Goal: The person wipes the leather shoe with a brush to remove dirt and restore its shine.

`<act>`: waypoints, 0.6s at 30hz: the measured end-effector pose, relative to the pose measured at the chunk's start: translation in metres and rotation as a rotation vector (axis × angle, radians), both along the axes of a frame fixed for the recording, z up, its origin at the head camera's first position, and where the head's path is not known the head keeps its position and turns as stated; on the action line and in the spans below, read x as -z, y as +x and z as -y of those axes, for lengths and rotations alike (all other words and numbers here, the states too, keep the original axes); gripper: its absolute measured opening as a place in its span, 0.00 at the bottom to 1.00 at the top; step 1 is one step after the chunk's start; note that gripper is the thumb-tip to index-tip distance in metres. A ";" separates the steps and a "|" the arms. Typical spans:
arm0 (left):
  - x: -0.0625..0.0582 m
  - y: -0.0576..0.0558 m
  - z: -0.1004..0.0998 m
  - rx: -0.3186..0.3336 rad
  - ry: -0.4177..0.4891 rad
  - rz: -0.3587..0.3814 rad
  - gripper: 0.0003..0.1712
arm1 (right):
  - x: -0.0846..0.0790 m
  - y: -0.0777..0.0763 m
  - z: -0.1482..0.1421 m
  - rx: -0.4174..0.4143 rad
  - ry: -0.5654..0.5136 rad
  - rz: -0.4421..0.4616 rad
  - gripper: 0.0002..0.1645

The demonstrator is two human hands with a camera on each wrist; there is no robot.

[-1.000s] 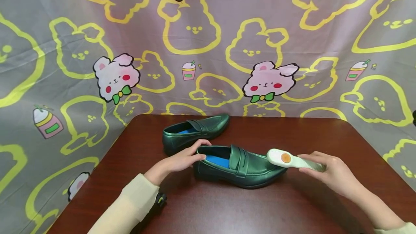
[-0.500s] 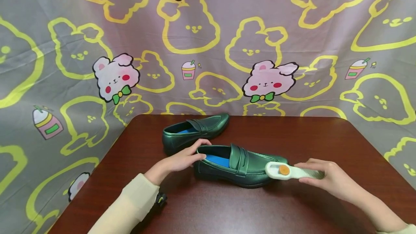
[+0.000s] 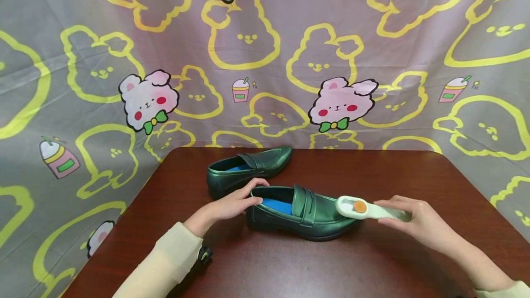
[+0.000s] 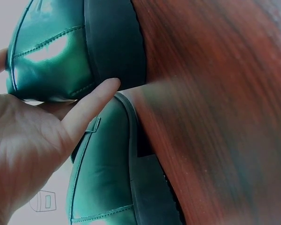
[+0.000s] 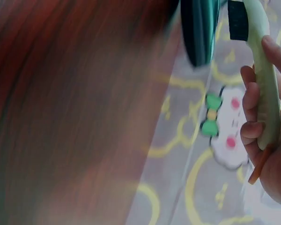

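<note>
A green loafer (image 3: 325, 217) with a blue insole lies on the table, its toe pointing right. My left hand (image 3: 232, 203) grips its heel end, thumb at the opening's rim; in the left wrist view, one finger reaches along the heel (image 4: 114, 47). My right hand (image 3: 422, 220) holds a pale green shoe brush (image 3: 347, 206) with an orange button by its handle. The brush head is over the toe. Dark bristles (image 5: 239, 21) face the shoe in the right wrist view, where a narrow gap shows; whether they touch higher up, I cannot tell.
Behind the held shoe stands a second green loafer (image 3: 269, 162), also with a blue insole. Both are on a dark red-brown wooden table (image 3: 372, 169). A grey-pink cloth (image 3: 265, 82) printed with cartoon animals hangs behind and beside the table.
The brush went from the toe's top toward its near side, then back up and slightly left over the toe. My left hand and both loafers stay in place.
</note>
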State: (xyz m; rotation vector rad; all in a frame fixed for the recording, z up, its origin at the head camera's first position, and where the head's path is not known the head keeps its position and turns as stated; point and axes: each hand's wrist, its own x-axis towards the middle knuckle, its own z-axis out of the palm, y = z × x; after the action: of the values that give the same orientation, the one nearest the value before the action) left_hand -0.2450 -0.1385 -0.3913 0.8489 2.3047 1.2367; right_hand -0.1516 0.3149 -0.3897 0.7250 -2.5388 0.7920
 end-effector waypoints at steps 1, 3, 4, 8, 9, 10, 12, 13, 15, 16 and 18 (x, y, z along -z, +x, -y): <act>0.000 0.000 0.000 -0.001 0.000 0.000 0.24 | 0.000 0.000 0.005 -0.030 0.011 0.002 0.21; 0.000 0.001 -0.001 0.000 0.003 0.002 0.24 | 0.001 -0.002 0.010 -0.065 0.024 0.010 0.21; 0.000 0.000 -0.001 0.001 0.007 0.001 0.24 | 0.001 -0.003 0.010 -0.064 0.030 0.018 0.21; -0.001 0.000 -0.001 -0.004 0.002 0.004 0.23 | 0.000 -0.010 -0.006 0.041 0.044 0.068 0.17; -0.001 0.000 -0.001 -0.005 0.001 0.003 0.23 | -0.001 -0.012 -0.012 0.076 0.047 0.074 0.17; -0.001 0.000 -0.001 -0.005 0.000 0.001 0.23 | -0.001 -0.014 -0.017 0.112 0.054 0.070 0.16; -0.001 0.000 -0.001 -0.008 -0.003 0.001 0.23 | -0.003 -0.017 -0.024 0.160 0.070 0.052 0.16; -0.001 0.000 -0.001 -0.008 -0.002 0.002 0.23 | -0.004 -0.018 -0.025 0.178 0.073 0.040 0.16; -0.001 0.000 -0.001 -0.003 0.002 0.004 0.23 | -0.007 -0.017 -0.020 0.184 0.068 0.020 0.17; -0.001 0.000 -0.001 -0.002 0.001 0.004 0.23 | -0.008 -0.016 -0.015 0.172 0.064 0.017 0.17; -0.001 0.000 -0.001 0.003 0.004 0.003 0.23 | -0.010 -0.013 -0.002 0.118 0.048 0.019 0.17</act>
State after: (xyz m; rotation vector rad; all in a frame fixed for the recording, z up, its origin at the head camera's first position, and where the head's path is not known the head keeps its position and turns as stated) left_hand -0.2450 -0.1378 -0.3906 0.8503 2.2986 1.2411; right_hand -0.1646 0.3167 -0.3799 0.5784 -2.5987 0.7037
